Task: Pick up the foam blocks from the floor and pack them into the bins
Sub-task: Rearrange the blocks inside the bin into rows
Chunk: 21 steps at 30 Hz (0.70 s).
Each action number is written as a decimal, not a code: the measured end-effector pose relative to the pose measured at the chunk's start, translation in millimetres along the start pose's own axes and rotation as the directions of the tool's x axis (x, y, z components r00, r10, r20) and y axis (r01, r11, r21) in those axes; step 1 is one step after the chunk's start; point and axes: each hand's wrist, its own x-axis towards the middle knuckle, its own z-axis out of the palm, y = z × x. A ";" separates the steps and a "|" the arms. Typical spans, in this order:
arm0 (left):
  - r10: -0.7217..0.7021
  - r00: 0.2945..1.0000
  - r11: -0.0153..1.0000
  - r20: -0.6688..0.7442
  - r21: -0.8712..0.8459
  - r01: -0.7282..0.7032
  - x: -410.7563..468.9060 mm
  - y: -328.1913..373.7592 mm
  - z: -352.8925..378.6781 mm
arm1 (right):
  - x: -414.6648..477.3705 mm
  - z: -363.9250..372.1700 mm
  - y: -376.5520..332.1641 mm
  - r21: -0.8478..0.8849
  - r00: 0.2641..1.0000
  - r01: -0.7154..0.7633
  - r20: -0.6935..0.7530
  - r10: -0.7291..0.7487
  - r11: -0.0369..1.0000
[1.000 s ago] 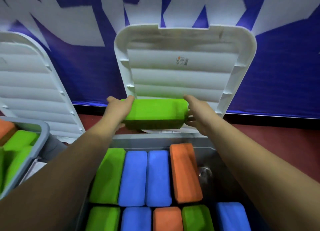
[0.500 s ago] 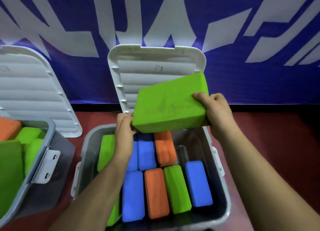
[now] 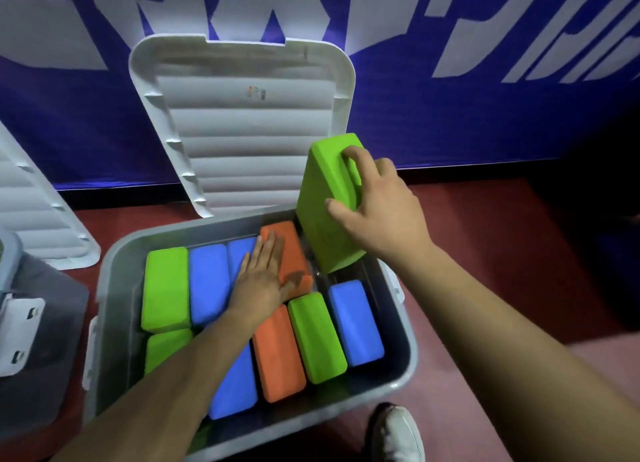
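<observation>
A person's right hand grips a green foam block on end, thumb on its broad face and fingers curled over the narrow side, tilting its lower corner into the gap at the far right corner of the grey bin. The left hand, spread flat, presses on an orange block and the blue block beside it, apparently holding the packed row aside. The bin's remaining room looks like a narrow slot between the orange block and the right wall, so the block likely must enter edgewise. The white lid leans against the banner behind, clear of the hands.
</observation>
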 end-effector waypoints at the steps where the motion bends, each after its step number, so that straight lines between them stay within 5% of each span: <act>1: 0.000 1.000 1.000 0.005 0.018 0.000 -0.7 -2.0 0.9 | 2.4 1.5 -2.7 -0.028 1.000 0.017 -0.003 -0.017 0.999; 13: 0.010 1.000 0.996 0.018 0.086 -0.011 -2.6 -9.7 16.9 | 9.1 4.7 -2.6 0.009 0.987 -0.083 0.142 0.080 0.997; 21: 0.022 1.000 0.996 -0.009 0.084 -0.021 -3.7 -10.0 19.6 | 18.4 77.6 2.2 -0.030 0.966 -0.029 0.257 0.036 0.999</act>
